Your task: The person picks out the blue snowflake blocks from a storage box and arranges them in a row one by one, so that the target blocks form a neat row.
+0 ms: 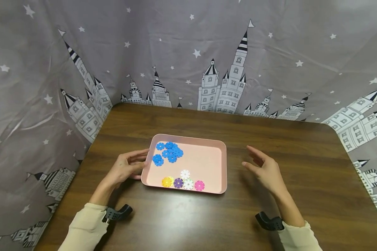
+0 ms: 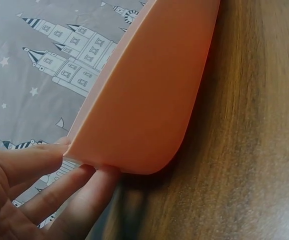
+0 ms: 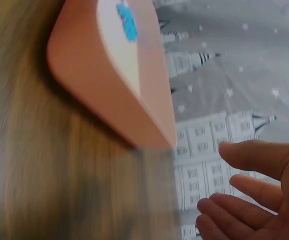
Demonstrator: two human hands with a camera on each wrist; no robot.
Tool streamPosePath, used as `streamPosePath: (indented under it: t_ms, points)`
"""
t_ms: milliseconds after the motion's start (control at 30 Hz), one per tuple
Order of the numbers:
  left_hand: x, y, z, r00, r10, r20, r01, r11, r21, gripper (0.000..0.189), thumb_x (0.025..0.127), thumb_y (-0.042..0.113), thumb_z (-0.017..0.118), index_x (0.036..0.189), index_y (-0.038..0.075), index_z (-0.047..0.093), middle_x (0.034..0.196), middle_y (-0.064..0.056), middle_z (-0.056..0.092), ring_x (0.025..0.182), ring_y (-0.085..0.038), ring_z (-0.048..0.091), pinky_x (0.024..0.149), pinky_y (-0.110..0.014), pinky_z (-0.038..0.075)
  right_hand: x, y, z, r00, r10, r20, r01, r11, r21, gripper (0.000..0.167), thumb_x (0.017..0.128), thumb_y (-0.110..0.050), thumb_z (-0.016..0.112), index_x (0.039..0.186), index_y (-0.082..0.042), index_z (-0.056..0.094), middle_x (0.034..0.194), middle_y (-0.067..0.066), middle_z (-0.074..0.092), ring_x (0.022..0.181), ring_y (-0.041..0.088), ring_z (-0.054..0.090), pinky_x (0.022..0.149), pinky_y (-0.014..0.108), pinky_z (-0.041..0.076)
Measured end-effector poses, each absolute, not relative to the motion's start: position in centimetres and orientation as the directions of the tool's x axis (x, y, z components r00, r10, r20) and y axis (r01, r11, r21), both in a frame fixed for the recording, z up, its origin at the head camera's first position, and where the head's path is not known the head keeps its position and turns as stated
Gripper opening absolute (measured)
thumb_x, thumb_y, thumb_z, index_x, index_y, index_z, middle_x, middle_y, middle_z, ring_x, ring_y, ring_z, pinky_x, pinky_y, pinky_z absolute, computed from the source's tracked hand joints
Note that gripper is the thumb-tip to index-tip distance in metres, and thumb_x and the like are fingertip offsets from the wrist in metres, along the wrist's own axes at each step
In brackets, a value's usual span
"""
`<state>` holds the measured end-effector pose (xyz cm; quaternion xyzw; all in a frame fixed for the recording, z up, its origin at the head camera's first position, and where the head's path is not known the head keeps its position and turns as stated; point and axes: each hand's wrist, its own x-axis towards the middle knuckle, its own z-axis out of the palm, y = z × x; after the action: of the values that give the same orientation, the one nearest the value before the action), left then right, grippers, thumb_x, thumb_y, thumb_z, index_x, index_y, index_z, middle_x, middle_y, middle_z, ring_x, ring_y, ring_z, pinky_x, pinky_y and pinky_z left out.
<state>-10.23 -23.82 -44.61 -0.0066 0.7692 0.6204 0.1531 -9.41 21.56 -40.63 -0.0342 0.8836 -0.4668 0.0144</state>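
A shallow pink tray (image 1: 204, 157) lies on the wooden table. Several blue flower-shaped discs (image 1: 172, 152) cluster in its far left part. Along the near side lie a yellow disc (image 1: 167, 182), a purple disc (image 1: 178, 183), two white discs (image 1: 188, 184) and a pink disc (image 1: 199, 185). My left hand (image 1: 127, 165) touches the tray's left end, thumb at the rim and extended fingers against the outer wall, as the left wrist view shows. Off the tray's right end, my right hand (image 1: 265, 171) hovers with relaxed, spread fingers, holding nothing.
The dark brown table (image 1: 188, 219) extends around the tray. Behind it and at both sides hangs a grey curtain (image 1: 163, 42) printed with castles and stars. Black wrist mounts (image 1: 118, 212) sit at both cuffs.
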Motion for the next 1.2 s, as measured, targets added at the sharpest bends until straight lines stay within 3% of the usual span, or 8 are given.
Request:
streamPosePath:
  t_ms: [300, 533, 867, 1200]
  points:
    - [-10.2, -24.0, -44.8, -0.952, 0.175, -0.251, -0.211, 0.221, 0.952, 0.056, 0.091, 0.001, 0.067, 0.144, 0.002, 0.048, 0.135, -0.029, 0.054, 0.105, -0.03, 0.065, 0.065, -0.044, 0.061, -10.4, 16.7, -40.3, -0.99, -0.142, 0.009, -0.076, 0.478, -0.875, 0.057, 0.084, -0.003, 0.076, 0.137, 0.002, 0.055, 0.139, 0.017, 0.055, 0.126, 0.034, 0.053, 0.104, 0.041, 0.046]
    - [-10.1, -24.2, -44.8, -0.95, 0.182, -0.252, -0.217, 0.195, 0.957, 0.057, 0.091, 0.002, 0.067, 0.145, 0.002, 0.048, 0.136, -0.029, 0.053, 0.106, -0.032, 0.065, 0.065, -0.046, 0.061, -11.0, 12.3, -40.4, -0.979, -0.203, -0.008, -0.09, 0.469, -0.879, 0.062, 0.08, -0.004, 0.079, 0.137, -0.001, 0.057, 0.134, 0.019, 0.059, 0.121, 0.033, 0.057, 0.101, 0.041, 0.048]
    - [-10.3, -24.2, -44.8, -0.949, 0.206, -0.239, -0.208, 0.161, 0.965, 0.057, 0.091, 0.001, 0.067, 0.144, 0.001, 0.047, 0.135, -0.03, 0.053, 0.107, -0.036, 0.064, 0.065, -0.047, 0.06, -11.7, 7.2, -41.6, -0.959, -0.281, -0.023, -0.1, 0.416, -0.904, 0.058, 0.078, 0.001, 0.078, 0.133, 0.004, 0.058, 0.132, 0.019, 0.06, 0.119, 0.031, 0.059, 0.101, 0.039, 0.049]
    - [-10.3, -24.5, -45.2, -0.949, 0.202, -0.242, -0.218, 0.132, 0.967, 0.057, 0.091, -0.002, 0.067, 0.144, 0.002, 0.048, 0.136, -0.029, 0.053, 0.111, -0.04, 0.061, 0.065, -0.047, 0.06, -12.5, 4.0, -42.8, -0.957, -0.286, -0.054, -0.113, 0.538, -0.835, 0.056, 0.079, -0.001, 0.078, 0.132, -0.002, 0.061, 0.127, 0.014, 0.065, 0.115, 0.031, 0.062, 0.101, 0.041, 0.049]
